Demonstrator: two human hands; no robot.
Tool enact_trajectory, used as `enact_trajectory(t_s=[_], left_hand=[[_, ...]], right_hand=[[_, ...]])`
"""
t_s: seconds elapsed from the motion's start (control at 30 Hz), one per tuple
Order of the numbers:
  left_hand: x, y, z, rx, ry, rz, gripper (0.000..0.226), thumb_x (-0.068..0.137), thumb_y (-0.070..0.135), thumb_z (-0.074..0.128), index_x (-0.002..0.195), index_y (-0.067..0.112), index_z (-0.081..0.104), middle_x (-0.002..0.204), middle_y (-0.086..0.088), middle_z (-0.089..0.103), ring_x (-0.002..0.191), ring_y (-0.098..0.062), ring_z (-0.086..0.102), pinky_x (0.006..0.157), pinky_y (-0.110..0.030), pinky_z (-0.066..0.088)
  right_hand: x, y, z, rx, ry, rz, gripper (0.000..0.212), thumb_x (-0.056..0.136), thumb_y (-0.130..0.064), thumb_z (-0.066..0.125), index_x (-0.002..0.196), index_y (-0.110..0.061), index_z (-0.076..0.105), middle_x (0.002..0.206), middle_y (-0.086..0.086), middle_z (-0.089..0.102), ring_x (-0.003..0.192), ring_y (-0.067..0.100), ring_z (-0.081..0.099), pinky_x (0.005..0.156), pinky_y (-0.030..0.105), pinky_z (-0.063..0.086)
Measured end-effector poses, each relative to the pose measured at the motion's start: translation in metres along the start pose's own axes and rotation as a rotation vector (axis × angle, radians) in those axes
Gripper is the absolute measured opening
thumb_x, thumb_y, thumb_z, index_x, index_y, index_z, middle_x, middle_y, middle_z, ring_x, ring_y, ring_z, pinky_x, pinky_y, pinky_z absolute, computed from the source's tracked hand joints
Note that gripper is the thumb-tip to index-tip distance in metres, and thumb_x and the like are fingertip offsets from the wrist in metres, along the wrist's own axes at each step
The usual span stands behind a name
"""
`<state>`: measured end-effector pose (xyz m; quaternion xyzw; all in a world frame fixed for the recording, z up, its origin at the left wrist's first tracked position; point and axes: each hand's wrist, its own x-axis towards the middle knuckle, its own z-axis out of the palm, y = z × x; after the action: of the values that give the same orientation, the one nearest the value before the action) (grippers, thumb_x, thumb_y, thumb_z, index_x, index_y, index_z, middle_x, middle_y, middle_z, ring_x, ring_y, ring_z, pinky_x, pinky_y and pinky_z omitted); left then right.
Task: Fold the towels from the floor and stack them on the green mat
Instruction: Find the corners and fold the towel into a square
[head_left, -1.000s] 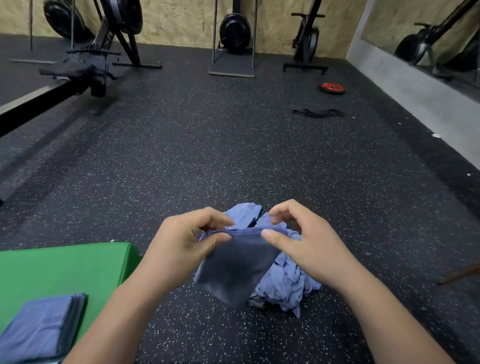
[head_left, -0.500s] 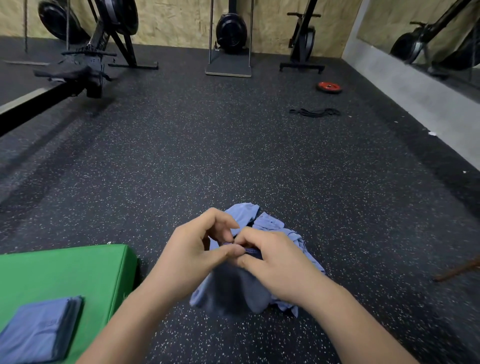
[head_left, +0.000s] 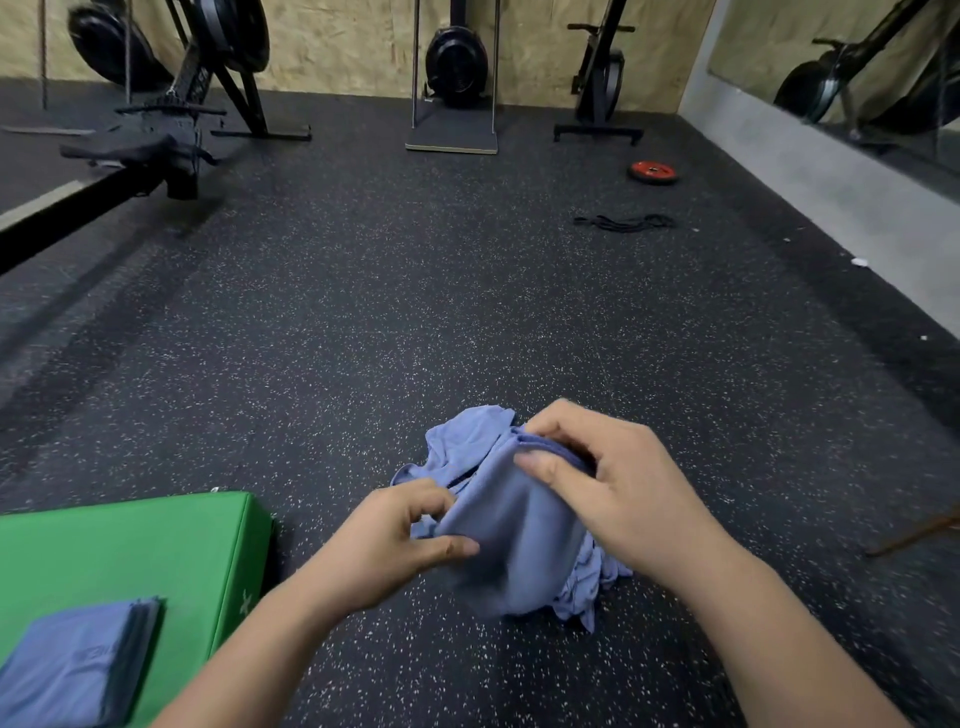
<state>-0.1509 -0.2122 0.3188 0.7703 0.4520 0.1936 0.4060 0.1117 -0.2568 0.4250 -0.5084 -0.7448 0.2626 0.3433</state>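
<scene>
I am holding one blue towel (head_left: 514, 525) up in front of me with both hands, over the floor (head_left: 467, 312). My right hand (head_left: 618, 483) grips its top edge: the thumb lies across the front of the cloth and the other fingers (head_left: 561, 415) curl over the hem from behind. My left hand (head_left: 395, 540) sits lower and nearer to me and pinches the towel's left edge, with the thumb stretched along the front and the remaining fingers bent in behind the fabric. Both hands are closed on this same towel. The cloth hangs slack between them, and its bottom drops down in front of the pile (head_left: 457, 441).

That pile is the rest of the towels, crumpled and unfolded on the floor, directly behind and under the one I hold. Parts of it show above my left hand and below my right wrist.

To my left lies the green mat (head_left: 130, 545), flat on the floor, apart from the pile. On its near corner rests a stack (head_left: 72, 660) of folded blue towels, with the edges lined up.

Farther off, a rower (head_left: 156, 145) stands at the left. A red plate (head_left: 653, 171) and a black band (head_left: 623, 222) lie on the floor toward the right wall.
</scene>
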Motion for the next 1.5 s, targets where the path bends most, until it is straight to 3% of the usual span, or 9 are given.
enact_trajectory(t_s=[0.37, 0.57, 0.67, 0.77, 0.93, 1.07, 1.17, 1.37, 1.5], left_hand=[[0.002, -0.022, -0.027, -0.057, 0.129, -0.108, 0.021, 0.09, 0.026, 0.087, 0.095, 0.027, 0.067, 0.075, 0.013, 0.065, 0.067, -0.003, 0.051, 0.067, -0.029, 0.044], [-0.004, -0.039, -0.055, 0.068, 0.176, -0.146, 0.015, 0.094, 0.028, 0.083, 0.095, 0.029, 0.069, 0.087, 0.009, 0.07, 0.081, -0.017, 0.066, 0.083, -0.039, 0.055], [-0.01, -0.037, -0.066, -0.089, 0.21, -0.158, 0.015, 0.097, 0.028, 0.08, 0.099, 0.025, 0.065, 0.078, 0.003, 0.067, 0.072, -0.013, 0.055, 0.07, -0.03, 0.043], [-0.014, -0.041, -0.075, -0.2, 0.272, -0.175, 0.03, 0.09, 0.044, 0.076, 0.106, 0.022, 0.064, 0.089, -0.011, 0.07, 0.08, -0.018, 0.056, 0.078, -0.039, 0.043], [-0.005, -0.029, -0.067, -0.617, 0.485, -0.222, 0.02, 0.108, 0.009, 0.062, 0.125, 0.015, 0.068, 0.109, -0.005, 0.076, 0.098, -0.018, 0.067, 0.093, -0.041, 0.055], [0.003, -0.023, -0.062, -0.829, 0.546, -0.27, 0.017, 0.108, 0.013, 0.06, 0.112, 0.004, 0.073, 0.099, -0.009, 0.071, 0.095, -0.021, 0.058, 0.088, -0.036, 0.048], [0.004, -0.014, -0.061, -0.886, 0.633, -0.264, 0.013, 0.11, 0.018, 0.058, 0.103, 0.017, 0.07, 0.087, 0.002, 0.067, 0.083, -0.017, 0.054, 0.077, -0.035, 0.043], [0.001, -0.002, -0.052, -0.446, 0.818, -0.219, 0.014, 0.107, 0.035, 0.055, 0.099, 0.03, 0.065, 0.085, 0.014, 0.065, 0.081, -0.015, 0.054, 0.079, -0.042, 0.044], [-0.006, 0.018, -0.048, -0.13, 0.864, -0.193, 0.011, 0.109, 0.033, 0.055, 0.1, 0.034, 0.061, 0.083, 0.009, 0.068, 0.08, -0.005, 0.06, 0.073, -0.021, 0.044]], right_hand=[[-0.002, 0.018, -0.025, -0.032, 0.395, 0.118, 0.008, 0.106, -0.035, 0.065, 0.102, -0.029, 0.066, 0.078, 0.0, 0.065, 0.071, 0.022, 0.059, 0.07, 0.037, 0.048], [-0.001, 0.02, -0.029, -0.066, 0.493, 0.155, 0.012, 0.108, -0.035, 0.062, 0.1, -0.026, 0.063, 0.069, 0.003, 0.057, 0.061, 0.021, 0.05, 0.058, 0.035, 0.041], [0.0, 0.023, -0.031, -0.065, 0.539, 0.17, 0.014, 0.109, -0.035, 0.061, 0.099, -0.025, 0.062, 0.071, 0.001, 0.056, 0.058, 0.013, 0.046, 0.058, 0.033, 0.039], [0.002, 0.026, -0.031, -0.069, 0.574, 0.213, 0.014, 0.109, -0.037, 0.061, 0.099, -0.027, 0.061, 0.071, -0.002, 0.053, 0.059, 0.009, 0.042, 0.055, 0.027, 0.034], [0.004, 0.027, -0.029, -0.052, 0.621, 0.253, 0.018, 0.109, -0.038, 0.06, 0.098, -0.024, 0.06, 0.063, -0.017, 0.047, 0.057, 0.006, 0.041, 0.053, 0.022, 0.032], [0.005, 0.026, -0.026, -0.051, 0.649, 0.268, 0.02, 0.109, -0.037, 0.061, 0.096, -0.021, 0.06, 0.06, -0.017, 0.043, 0.056, 0.006, 0.038, 0.053, 0.023, 0.03], [0.005, 0.025, -0.022, -0.038, 0.646, 0.276, 0.022, 0.108, -0.038, 0.062, 0.094, -0.021, 0.06, 0.058, -0.017, 0.043, 0.055, 0.007, 0.038, 0.052, 0.024, 0.03], [0.008, 0.019, -0.008, -0.021, 0.626, 0.289, 0.021, 0.107, -0.039, 0.064, 0.093, -0.024, 0.061, 0.061, -0.019, 0.05, 0.055, 0.006, 0.043, 0.052, 0.02, 0.035], [0.009, 0.018, 0.005, 0.009, 0.587, 0.301, 0.018, 0.105, -0.039, 0.067, 0.092, -0.027, 0.063, 0.07, -0.011, 0.061, 0.059, 0.007, 0.05, 0.056, 0.024, 0.039]])
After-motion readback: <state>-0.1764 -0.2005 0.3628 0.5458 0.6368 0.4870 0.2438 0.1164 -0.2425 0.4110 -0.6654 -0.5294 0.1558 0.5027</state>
